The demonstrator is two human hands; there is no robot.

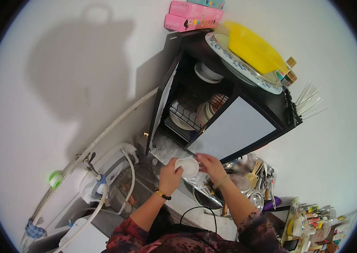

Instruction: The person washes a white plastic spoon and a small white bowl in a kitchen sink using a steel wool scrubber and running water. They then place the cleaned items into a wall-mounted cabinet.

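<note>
My left hand (169, 177) holds a small white bowl (188, 167) by its left rim, thumb over the edge. The bowl's inside faces up and looks bare. Beside its right rim is my right hand (211, 167), slightly blurred, with fingers apart; whether a fingertip touches the bowl is unclear. Just beyond both hands stands a black cabinet (260, 98). Its left door (164, 101) is swung open, while the right door's pale panel (235, 126) is closed. White dishes (208, 73) sit on the upper shelf. Lower down, a wire rack (184, 115) holds plates and stacked bowls (205, 112).
A yellow basin (254, 47) and a flowered tray (241, 68) rest atop the cabinet, near pink boxes (194, 19). Pots and utensils (256, 186) crowd the right. At left are a tap (90, 167), a pale hose (104, 196) and a washing machine (124, 177).
</note>
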